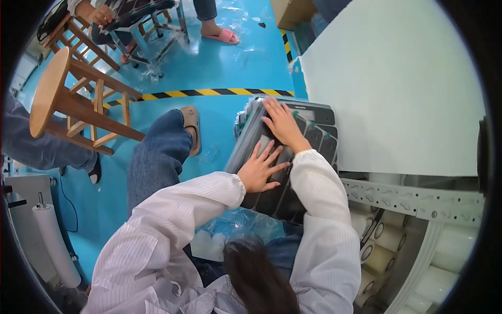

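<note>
A stack of flat dark panels (pixel 274 201), with clear plastic around its edge, lies in front of me, tilted to one side. My left hand (pixel 259 170) rests on the top panel with its fingers spread. Farther away, my right hand (pixel 284 124) lies flat across the panel near its far left edge, fingers stretched out. Long dark sections with pale dividing lines and small green spots show on the top surface. Neither hand is closed around anything. What supports the stack is hidden beneath it.
Clear plastic film (pixel 238 222) lies by my lap. To the right stand a large white board (pixel 392 89) and a perforated metal rail (pixel 389 198) above several white rolls (pixel 444 259). A wooden stool (pixel 99 107) is at the left. Another person's hand (pixel 100 15) is at the far left.
</note>
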`<state>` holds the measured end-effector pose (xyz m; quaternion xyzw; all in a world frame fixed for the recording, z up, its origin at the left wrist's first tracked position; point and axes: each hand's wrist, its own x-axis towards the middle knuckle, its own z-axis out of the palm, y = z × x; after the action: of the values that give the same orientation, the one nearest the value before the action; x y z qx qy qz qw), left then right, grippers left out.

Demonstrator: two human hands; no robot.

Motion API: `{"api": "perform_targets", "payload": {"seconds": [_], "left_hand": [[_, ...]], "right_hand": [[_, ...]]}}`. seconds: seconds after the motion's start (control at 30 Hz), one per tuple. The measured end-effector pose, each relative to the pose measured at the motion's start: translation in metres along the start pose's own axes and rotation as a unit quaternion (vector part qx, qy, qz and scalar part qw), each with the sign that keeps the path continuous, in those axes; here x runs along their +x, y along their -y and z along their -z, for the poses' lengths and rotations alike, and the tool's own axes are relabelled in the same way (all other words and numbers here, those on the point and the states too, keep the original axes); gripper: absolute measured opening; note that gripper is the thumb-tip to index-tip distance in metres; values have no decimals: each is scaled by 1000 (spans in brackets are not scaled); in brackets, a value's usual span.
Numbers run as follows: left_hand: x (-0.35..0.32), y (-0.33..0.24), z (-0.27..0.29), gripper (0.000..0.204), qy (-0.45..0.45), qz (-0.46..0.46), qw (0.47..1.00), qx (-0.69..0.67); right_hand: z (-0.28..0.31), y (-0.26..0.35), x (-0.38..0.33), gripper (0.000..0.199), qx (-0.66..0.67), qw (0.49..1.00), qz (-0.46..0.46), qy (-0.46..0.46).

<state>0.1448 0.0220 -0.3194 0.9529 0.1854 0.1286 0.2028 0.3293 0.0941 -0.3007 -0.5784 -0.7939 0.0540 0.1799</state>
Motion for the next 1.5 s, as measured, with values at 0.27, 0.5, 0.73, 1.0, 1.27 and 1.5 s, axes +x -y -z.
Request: {"api": "perform_targets", "payload": {"seconds": [0.27, 0.5, 0.73, 1.0, 1.27, 1.5], "left_hand": [[-3, 8, 9, 64, -17, 1, 1000, -13], [1, 5, 6, 64, -7, -2, 1000, -7], [-5, 7, 13, 65, 10, 21, 1000, -9], [-4, 6, 10, 66, 24, 15, 1000, 13], [-1, 3, 12, 64, 15, 17, 1000, 2], [-3, 6, 11, 64, 1, 12, 1000, 1]], "right_hand": [[73, -51, -150, 46, 4, 990, -112, 87], [18, -6, -14, 50, 5, 1000, -5, -29], [58, -47, -131, 49, 0, 986, -95, 134], [60, -46, -131, 49, 7, 985, -164, -61], [57, -50, -196, 53, -86, 978, -179, 66], [61, -32, -150, 41, -94, 978, -156, -104]]}}
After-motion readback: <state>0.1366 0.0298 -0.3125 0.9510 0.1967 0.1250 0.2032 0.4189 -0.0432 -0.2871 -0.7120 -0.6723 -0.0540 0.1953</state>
